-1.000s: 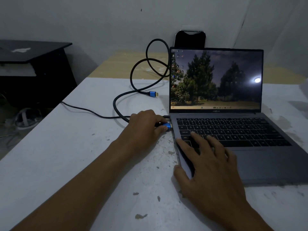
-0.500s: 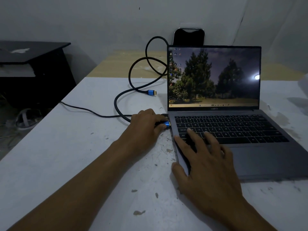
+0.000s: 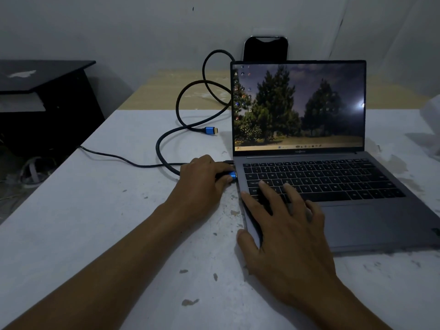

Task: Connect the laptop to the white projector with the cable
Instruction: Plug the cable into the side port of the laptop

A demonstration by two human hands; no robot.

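A grey laptop (image 3: 371,225) stands open on the white table (image 3: 95,222), its screen lit with a tree wallpaper. My left hand (image 3: 202,177) pinches the blue plug (image 3: 232,175) of a thick black cable (image 3: 166,136), pressed against the laptop's left side. The cable loops back over the table and its other blue plug (image 3: 210,131) lies loose left of the screen. My right hand (image 3: 283,234) rests flat with spread fingers on the laptop's front left corner and keys. No white projector shows.
A thin black cord (image 3: 119,158) runs from the table's left edge to a second plug at the laptop's left side. A black phone (image 3: 265,48) leans on the wall behind the screen. A black stand (image 3: 47,96) sits left of the table. Something white (image 3: 432,122) lies at the far right.
My left hand has pushed the blue plug a little closer against the laptop's side. The right hand stays on the laptop. The view has shifted slightly.
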